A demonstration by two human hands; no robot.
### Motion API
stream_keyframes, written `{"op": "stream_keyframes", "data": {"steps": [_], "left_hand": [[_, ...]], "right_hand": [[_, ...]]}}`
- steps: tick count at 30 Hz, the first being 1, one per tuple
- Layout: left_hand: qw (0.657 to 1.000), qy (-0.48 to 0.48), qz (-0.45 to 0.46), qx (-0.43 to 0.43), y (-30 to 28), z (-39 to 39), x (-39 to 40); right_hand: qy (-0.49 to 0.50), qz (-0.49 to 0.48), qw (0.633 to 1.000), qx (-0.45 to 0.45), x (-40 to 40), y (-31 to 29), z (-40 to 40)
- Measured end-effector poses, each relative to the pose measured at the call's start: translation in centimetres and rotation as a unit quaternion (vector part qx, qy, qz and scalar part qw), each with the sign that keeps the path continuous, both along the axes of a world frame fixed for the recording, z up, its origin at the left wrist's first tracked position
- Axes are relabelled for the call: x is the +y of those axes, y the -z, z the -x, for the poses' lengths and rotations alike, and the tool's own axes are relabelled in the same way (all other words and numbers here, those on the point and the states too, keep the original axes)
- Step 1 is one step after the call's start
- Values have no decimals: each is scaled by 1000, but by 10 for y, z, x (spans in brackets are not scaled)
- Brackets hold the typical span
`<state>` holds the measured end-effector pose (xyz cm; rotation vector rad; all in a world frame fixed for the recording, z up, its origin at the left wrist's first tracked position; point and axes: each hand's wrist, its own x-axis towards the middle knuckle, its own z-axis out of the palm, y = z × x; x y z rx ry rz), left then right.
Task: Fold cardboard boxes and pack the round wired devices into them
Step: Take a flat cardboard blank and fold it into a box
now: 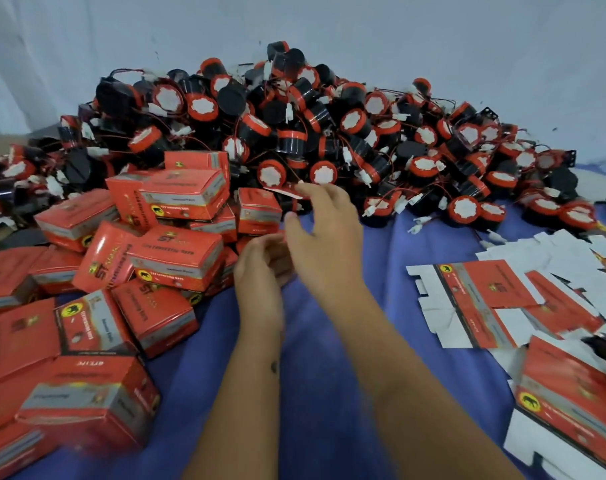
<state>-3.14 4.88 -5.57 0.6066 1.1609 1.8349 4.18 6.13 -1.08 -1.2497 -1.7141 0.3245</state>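
Both hands over the blue cloth (322, 341), mid-frame — right hand (324, 233) fingers spread and loosely bent, fingertips at a red flap (287, 192) by the near edge of the device pile (294, 133), grip on it unclear. Left hand (263, 265) just below it, fingers curled; can't tell if it holds anything. Folded boxes (104, 271) heaped left of the hands, flat boxes (485, 299) well right.

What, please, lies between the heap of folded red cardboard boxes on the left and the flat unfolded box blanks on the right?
In the head view, blue cloth and the person's two forearms, left hand and right hand, lie between the folded boxes and flat blanks.
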Motion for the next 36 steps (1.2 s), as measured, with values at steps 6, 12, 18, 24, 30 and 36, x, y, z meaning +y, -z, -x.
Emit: {"op": "stream_keyframes", "data": {"steps": [6,12,18,24,30,36], "left_hand": [[997,17,1,78,7,-10,0],[988,16,10,155,10,-15,-1],[950,56,-12,306,17,-16,-5],[842,64,4,536,21,-23,-3],[865,85,19,495,17,-22,-8],[827,202,30,524,18,-32,-10]], "right_hand": [[238,206,916,-250,-10,35,-104],[72,186,961,-191,-22,54,-115],[-6,71,984,-163,-24,57,-97],[-48,247,928,-276,-19,58,-120],[23,207,966,-155,-15,62,-122],[80,146,954,250,-9,58,-118]]}}
